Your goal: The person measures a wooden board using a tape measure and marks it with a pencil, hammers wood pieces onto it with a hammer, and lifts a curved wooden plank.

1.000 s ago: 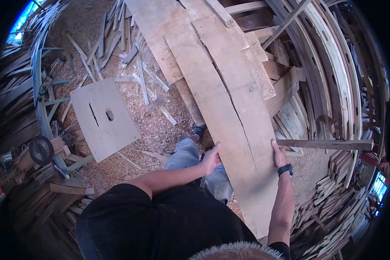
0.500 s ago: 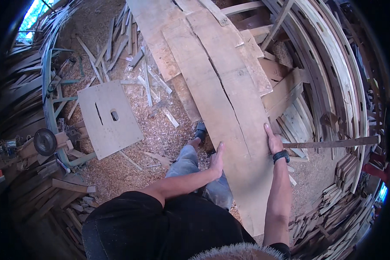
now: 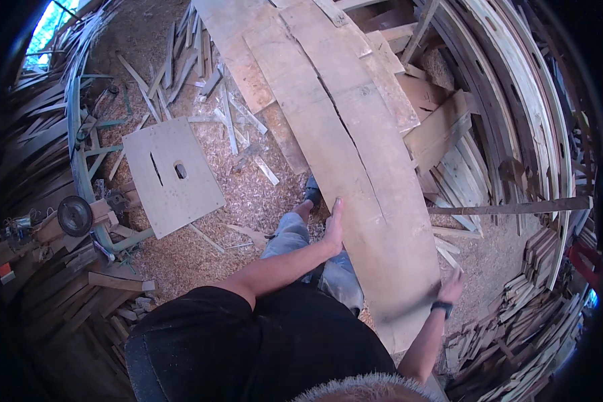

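A long, wide wooden board [image 3: 395,261] slants away from my body, with a dark crack running along its length from the far part toward the middle. My left hand [image 3: 333,234] grips its left edge, thumb up along the edge and the fingers partly hidden. Off the board's right edge, near its close end, is my right hand [image 3: 451,289], smeared by motion, with a dark watch [image 3: 442,306] on the wrist. Whether its fingers touch the board cannot be made out. The board's far part lies over other flat boards [image 3: 285,137].
To the left stands a table-like panel [image 3: 174,208] with a slot and an oval hole. Beyond it are a green metal frame [image 3: 80,167] and a round dark wheel [image 3: 75,216]. Long planks [image 3: 516,87] are stacked at right, offcuts [image 3: 516,308] below them. Shavings [image 3: 234,221] cover the floor.
My right hand has left the board's right edge and swung nearer to me, down along that side. My left hand keeps its hold. The view has shifted slightly.
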Motion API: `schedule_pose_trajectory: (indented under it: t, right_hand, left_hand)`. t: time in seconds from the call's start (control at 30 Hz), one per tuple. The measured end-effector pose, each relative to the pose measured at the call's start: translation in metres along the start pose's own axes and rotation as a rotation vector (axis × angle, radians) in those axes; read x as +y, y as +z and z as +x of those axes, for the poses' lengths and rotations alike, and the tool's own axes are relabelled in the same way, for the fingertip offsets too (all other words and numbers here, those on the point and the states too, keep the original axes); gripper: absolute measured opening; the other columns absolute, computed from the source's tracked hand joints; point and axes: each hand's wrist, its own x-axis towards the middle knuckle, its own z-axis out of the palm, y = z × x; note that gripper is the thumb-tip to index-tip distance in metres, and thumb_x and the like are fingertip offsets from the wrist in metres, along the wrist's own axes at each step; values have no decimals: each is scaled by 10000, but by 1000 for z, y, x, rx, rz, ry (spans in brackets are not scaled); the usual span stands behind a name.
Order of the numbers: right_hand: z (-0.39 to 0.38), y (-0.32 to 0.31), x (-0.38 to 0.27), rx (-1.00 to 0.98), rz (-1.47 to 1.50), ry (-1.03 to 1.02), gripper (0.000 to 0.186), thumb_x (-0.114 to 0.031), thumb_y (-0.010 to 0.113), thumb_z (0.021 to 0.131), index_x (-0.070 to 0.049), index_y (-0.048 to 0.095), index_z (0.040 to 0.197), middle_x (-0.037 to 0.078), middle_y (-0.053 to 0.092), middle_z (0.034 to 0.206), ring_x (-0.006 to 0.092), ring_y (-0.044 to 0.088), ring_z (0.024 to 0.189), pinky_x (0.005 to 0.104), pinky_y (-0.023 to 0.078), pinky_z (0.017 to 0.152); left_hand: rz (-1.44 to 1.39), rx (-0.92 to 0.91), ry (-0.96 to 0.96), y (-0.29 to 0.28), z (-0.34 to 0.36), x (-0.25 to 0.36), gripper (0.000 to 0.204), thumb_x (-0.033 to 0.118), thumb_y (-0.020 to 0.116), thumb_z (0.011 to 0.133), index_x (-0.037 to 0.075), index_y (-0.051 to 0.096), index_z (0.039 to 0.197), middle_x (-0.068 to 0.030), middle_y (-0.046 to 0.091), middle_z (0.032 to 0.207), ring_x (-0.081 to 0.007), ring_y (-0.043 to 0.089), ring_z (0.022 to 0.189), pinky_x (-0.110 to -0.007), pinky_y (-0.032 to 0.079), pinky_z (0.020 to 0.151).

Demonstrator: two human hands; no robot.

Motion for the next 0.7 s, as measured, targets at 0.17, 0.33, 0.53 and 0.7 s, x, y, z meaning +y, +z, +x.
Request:
schedule_pose_trajectory:
  t: [0.17,0.33,0.53,0.7]
  right_hand:
    - [-129,-34,114,273,-257,817,590,-520,466,1059,-134,509,1504,244,572,1429,450,508,1336,511,434,1106]
    - [-194,-37,172,167,1095,1149,980,-837,404,907,-162,333,1615,151,359,1641,368,329,1503,572,290,1200]
    - [-166,-30,75,126,1023,997,1091,-818,510,875,-75,256,1632,139,282,1681,320,283,1523,495,202,1241]
    - [-161,-20,118,55,919,885,1080,-787,562,875,-80,263,1634,149,263,1687,331,258,1535,512,196,1243]
  left_hand:
    - [5,27,14,-9,4,5,940,761,575,904,-4,502,1446,-120,607,1389,-253,594,1252,-428,483,1069]
    - [-37,-34,-50,7,5,-2,937,757,571,909,3,489,1459,-127,589,1418,-257,579,1279,-429,470,1092]
    - [-36,-37,-42,-2,6,7,910,740,542,937,22,458,1490,-126,562,1458,-265,570,1296,-427,451,1118]
    - [5,-58,-70,6,1,18,830,654,578,969,17,458,1488,-147,575,1439,-267,565,1298,-429,439,1123]
